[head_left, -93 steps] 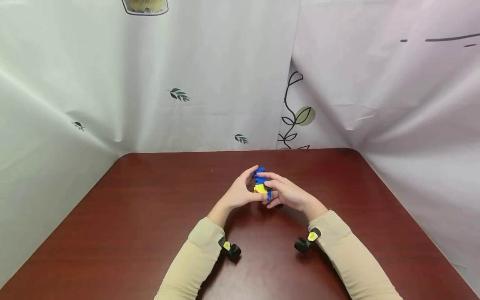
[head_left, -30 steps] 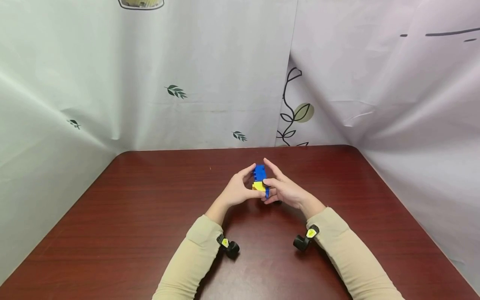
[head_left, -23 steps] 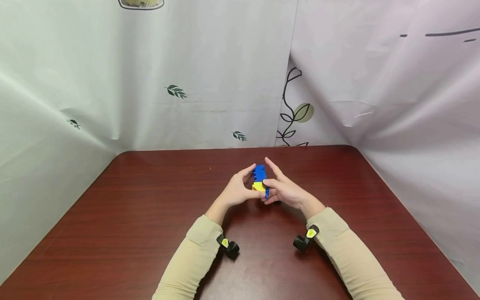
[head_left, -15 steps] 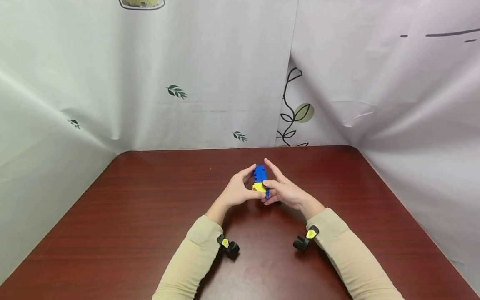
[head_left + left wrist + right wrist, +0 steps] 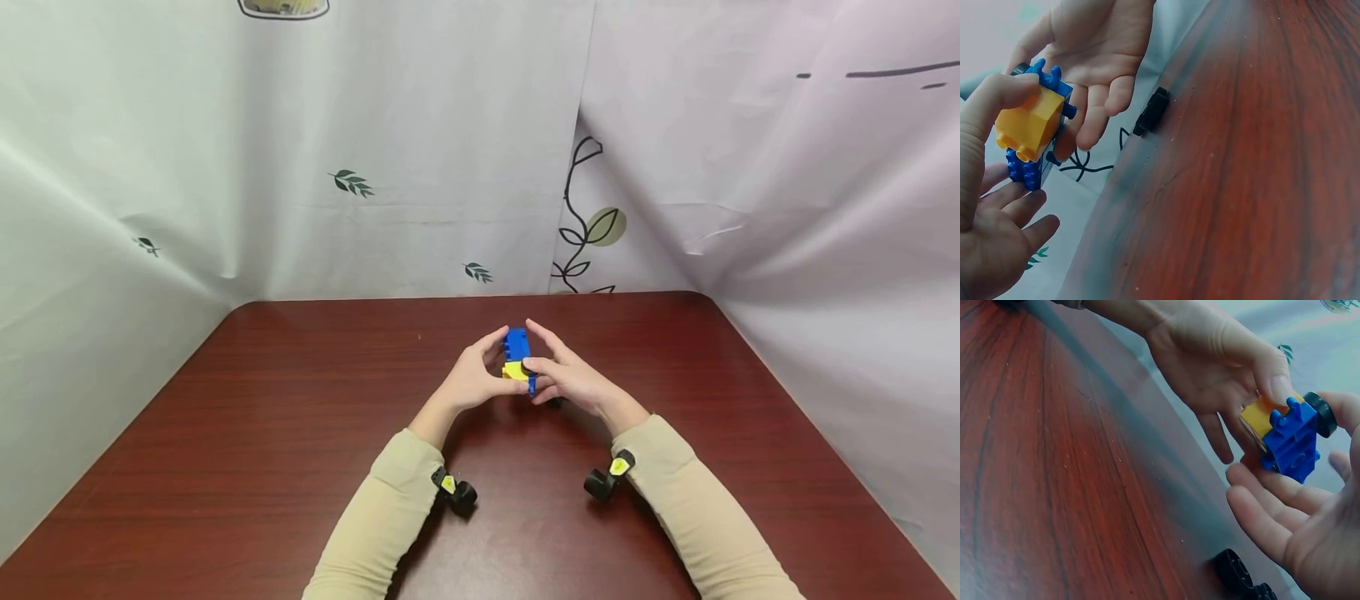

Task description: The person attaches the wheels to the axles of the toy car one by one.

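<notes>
A toy vehicle of blue and yellow building bricks is held between both hands above the table. My left hand (image 5: 468, 379) grips it from the left, its thumb pressing the yellow brick (image 5: 1032, 122) and its other fingers reaching to the blue part (image 5: 517, 344). A black wheel (image 5: 1321, 414) sits on the side of the blue base (image 5: 1294, 444), whose end carries small hooks. From the right, my right hand (image 5: 577, 383) pinches the toy at the wheel, thumb on top and lower fingers underneath. Its index finger points away, straight, clear of the bricks.
The dark red wooden table (image 5: 300, 450) extends around both arms. Black wrist cameras (image 5: 462, 497) are strapped to the sleeves. A pale printed curtain (image 5: 420, 150) hangs behind and at both sides of the table.
The right index finger, which lay over the blue part about three seconds ago, has lifted off and straightened. Over the last half second both hands and the toy have shifted only slightly left.
</notes>
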Available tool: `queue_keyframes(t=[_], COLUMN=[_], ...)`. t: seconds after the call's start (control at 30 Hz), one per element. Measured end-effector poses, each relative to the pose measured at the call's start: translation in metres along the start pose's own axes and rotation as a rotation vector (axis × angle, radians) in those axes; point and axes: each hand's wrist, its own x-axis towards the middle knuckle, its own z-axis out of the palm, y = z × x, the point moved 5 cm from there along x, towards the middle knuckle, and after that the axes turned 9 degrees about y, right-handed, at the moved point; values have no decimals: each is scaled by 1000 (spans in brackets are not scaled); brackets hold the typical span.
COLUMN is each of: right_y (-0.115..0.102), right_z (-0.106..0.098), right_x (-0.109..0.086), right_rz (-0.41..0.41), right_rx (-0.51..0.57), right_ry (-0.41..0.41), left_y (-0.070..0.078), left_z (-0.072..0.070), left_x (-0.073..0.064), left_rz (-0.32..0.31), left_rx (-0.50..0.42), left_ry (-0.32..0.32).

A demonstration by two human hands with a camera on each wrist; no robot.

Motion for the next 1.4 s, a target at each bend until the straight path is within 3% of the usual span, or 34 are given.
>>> queue_keyframes(t=[0.2,0.4,0.6,0.8,0.93,1.17,1.4], right_y=[1,1,-17,-2,4,6,9], right_z=[-10,-17,-16,-28,-36,-43,-49], right_x=[2,5,-8,3,7,7,5], right_rz=[-10,-47,-64,-79,-95,-100,-126], right_rx=[-131,-218,-222,-226,-257,-287,-308], right_ry=[107,144,182,236,283,327,361], left_y=[-2,23,29,31,28,-5,-9], left_z=[-1,-5,-6,-5,-4,1,2], left_x=[0,-10,-14,-15,-14,0,0], left_rz=[-4,-30,-39,-45,-57,-69,-52], left_rx=[2,6,29,33,34,31,15], left_ry=[7,-45,-43,-42,-37,-31,-10])
